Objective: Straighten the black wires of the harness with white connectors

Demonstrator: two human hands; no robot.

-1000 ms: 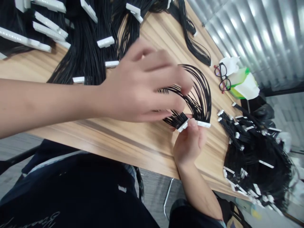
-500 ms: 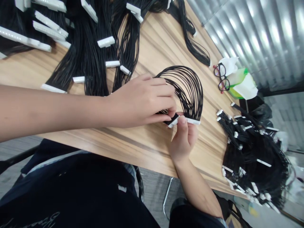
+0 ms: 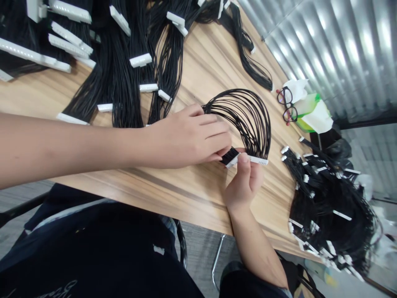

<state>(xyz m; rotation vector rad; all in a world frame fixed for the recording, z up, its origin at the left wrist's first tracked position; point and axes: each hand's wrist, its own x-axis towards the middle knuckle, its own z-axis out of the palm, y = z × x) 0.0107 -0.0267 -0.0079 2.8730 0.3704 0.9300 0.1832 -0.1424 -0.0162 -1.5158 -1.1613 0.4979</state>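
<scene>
Black looped wires (image 3: 254, 149) fill the closed left grip (image 3: 195, 136), flat white connectors (image 3: 259, 160) pinched by the right grip (image 3: 243, 186), seemingly for steadiness.

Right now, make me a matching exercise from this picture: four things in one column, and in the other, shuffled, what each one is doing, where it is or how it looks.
Things:
1. Left hand
2. Right hand
3. Glasses
4. Tabletop

Places and looks:
A. Beside a green-and-white packet
B. Curled over looped black wires
C. Wood-grained
D. Pinching white connectors

Pairs: 1-B, 2-D, 3-A, 4-C.
</scene>
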